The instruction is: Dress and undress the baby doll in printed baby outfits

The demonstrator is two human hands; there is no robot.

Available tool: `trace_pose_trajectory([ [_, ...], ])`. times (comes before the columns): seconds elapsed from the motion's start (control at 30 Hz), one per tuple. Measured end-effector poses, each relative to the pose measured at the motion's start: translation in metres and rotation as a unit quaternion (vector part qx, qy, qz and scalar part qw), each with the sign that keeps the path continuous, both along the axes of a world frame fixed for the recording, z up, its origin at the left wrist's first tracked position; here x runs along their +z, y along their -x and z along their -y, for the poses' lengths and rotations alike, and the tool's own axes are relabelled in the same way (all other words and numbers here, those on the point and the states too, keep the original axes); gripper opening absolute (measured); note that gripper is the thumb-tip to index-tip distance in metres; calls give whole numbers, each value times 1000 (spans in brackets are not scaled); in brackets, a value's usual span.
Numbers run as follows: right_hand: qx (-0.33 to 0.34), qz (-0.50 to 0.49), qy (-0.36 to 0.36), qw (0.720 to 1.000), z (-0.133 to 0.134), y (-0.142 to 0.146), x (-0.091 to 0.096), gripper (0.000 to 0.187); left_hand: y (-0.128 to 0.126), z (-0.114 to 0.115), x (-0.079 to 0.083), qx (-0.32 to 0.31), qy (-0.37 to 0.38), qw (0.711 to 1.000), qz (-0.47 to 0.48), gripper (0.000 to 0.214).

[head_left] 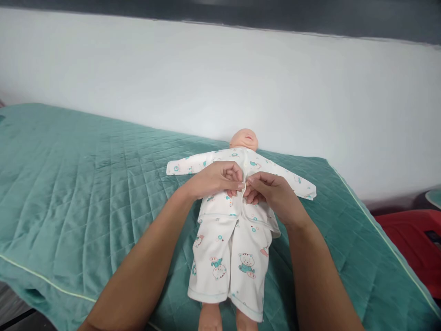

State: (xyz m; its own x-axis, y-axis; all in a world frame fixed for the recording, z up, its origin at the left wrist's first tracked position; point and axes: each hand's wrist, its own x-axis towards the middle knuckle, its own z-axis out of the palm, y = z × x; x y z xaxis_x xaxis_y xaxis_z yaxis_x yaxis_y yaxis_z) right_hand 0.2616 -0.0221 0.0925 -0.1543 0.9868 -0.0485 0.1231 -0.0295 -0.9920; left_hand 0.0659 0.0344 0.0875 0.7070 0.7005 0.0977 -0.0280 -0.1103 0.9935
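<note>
Pinching the front edges of a white printed top (220,212), the left hand (219,178) and the right hand (274,189) come almost together at the middle of its chest. The left fingers are closed, the thumb lying straight against the edge and the other fingers curled in behind it. The right fingers are closed too, thumb and forefinger tips together on the facing edge, just beside the left thumb, with the rest bent beneath. The top is on a doll (244,139) lying on its back, its head straight beyond the fingers. One sleeve (189,164) stretches out past the left fingers, the other sleeve (296,182) past the right ones. Nearer than the fingers, the hem of the top spreads over white trousers (211,248) with bear figures, and the doll's legs (210,317) show below the cuffs. Under the doll, and reaching far out to the left of the fingers, is a green quilted cover (103,193) edged with pale piping. Well beyond the fingers stands a white wall (193,82); well apart to their right is a red object (406,239).
</note>
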Motion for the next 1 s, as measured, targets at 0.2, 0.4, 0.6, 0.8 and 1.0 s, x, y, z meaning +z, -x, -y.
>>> trace_pose_trajectory([
  [0.2,3,-19,9,1000,0,-1,-1,21,-2,-1,-2,2,-4,1000,-13,27],
  [0.4,13,-27,11,999,0,-2,-2,22,-3,-2,-4,-4,-9,1000,-14,25],
  [0.6,11,-26,17,999,0,-1,-2,23,-4,1,2,-7,-11,1000,-26,23],
  [0.8,13,-11,9,1000,0,-1,-1,23,-9,5,3,18,-19,999,-33,20],
  [1.0,14,-17,7,1000,0,0,-2,21,-7,2,-2,-9,-8,1000,2,19],
])
